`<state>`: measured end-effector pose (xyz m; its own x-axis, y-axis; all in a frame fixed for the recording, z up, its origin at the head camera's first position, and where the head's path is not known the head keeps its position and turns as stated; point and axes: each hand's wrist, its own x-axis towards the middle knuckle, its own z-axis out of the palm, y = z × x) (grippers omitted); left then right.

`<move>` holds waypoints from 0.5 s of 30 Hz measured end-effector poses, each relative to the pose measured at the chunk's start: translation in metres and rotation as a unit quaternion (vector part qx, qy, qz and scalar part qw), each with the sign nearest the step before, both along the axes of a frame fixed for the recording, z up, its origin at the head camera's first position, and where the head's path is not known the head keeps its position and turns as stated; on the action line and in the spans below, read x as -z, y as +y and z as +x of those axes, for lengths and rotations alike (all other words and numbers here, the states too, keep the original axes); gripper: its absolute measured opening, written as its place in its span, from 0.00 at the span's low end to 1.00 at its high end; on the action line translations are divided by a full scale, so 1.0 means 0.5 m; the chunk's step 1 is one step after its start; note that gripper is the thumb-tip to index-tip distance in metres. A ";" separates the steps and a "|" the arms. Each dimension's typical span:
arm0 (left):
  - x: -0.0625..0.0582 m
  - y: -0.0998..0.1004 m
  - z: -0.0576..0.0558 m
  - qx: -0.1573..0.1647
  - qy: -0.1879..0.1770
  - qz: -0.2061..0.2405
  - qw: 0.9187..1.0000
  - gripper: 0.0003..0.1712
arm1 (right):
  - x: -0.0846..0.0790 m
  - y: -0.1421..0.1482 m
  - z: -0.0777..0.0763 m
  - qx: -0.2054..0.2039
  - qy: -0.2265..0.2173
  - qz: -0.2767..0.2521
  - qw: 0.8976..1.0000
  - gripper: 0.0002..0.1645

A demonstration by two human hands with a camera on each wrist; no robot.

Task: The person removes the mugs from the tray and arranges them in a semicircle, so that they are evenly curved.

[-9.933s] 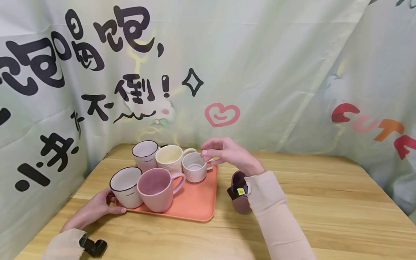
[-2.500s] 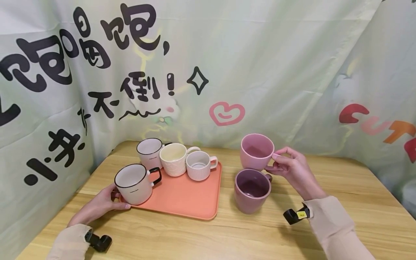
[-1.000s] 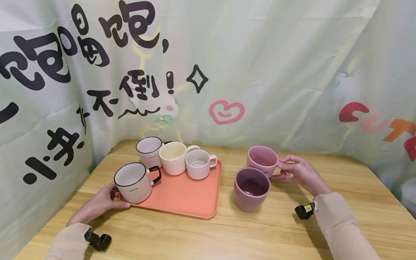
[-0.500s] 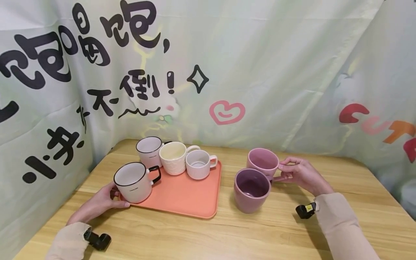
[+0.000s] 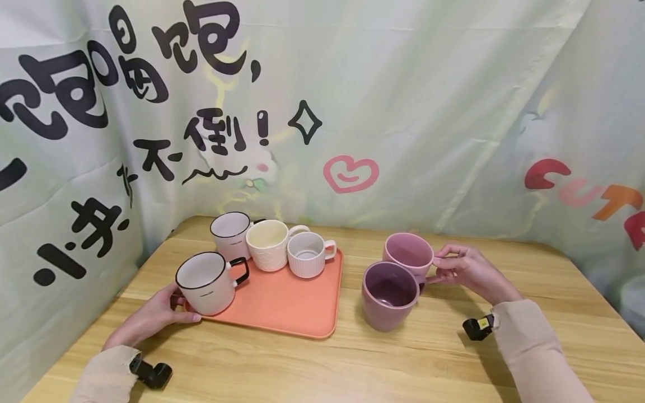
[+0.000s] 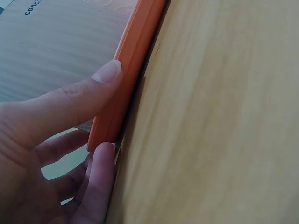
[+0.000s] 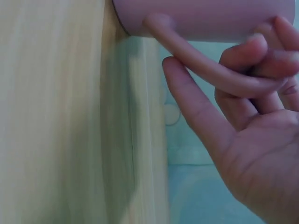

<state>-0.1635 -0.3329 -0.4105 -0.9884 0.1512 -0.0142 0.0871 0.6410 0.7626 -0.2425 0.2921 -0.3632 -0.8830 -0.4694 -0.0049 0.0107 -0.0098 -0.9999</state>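
The pink mug (image 5: pixel 409 252) the right hand (image 5: pixel 467 271) grips has come down beyond the purple mug (image 5: pixel 389 302), seemingly paired, left hand (image 5: pixel 150 315) pinching the tray (image 5: pixel 287 305).

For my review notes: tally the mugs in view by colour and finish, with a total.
Black-rimmed white round mugs: 2
Cream embossed mug: 1
Small white ribbed mug: 1
Pink smooth mug: 1
Purple smooth mug: 1
Total: 6

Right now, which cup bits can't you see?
Head view: the pink mug's lower front, behind the purple mug.
Head view: most of the back white mug's handle, behind the cream mug.
Left wrist view: the rest of the front white mug's lettering, cut off by the top edge.
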 end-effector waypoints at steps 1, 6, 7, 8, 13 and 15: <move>0.000 0.000 0.001 0.000 0.000 0.000 1.000 0.38 | 0.000 -0.001 0.000 0.004 0.004 0.006 1.000 0.13; -0.001 0.000 0.003 0.000 -0.001 0.002 1.000 0.38 | 0.002 -0.001 0.000 0.012 0.024 0.023 0.999 0.10; -0.001 0.000 0.004 0.001 -0.001 0.003 1.000 0.38 | 0.003 -0.001 0.000 0.008 0.030 0.024 0.999 0.10; -0.001 0.000 0.003 0.001 0.000 0.003 1.000 0.39 | 0.004 0.000 -0.001 0.003 0.036 0.024 0.999 0.11; 0.001 0.000 0.001 0.003 0.008 -0.006 1.000 0.36 | 0.007 0.003 -0.006 -0.028 0.067 0.016 0.997 0.12; 0.002 0.000 0.000 0.002 0.011 -0.010 1.000 0.34 | 0.007 0.004 -0.008 -0.039 0.079 0.010 0.996 0.11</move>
<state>-0.1636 -0.3327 -0.4116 -0.9878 0.1559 0.0040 0.1065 0.6555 0.7476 -0.2468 0.2941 -0.3667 -0.8344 -0.5377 0.1210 -0.1468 0.0052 -0.9891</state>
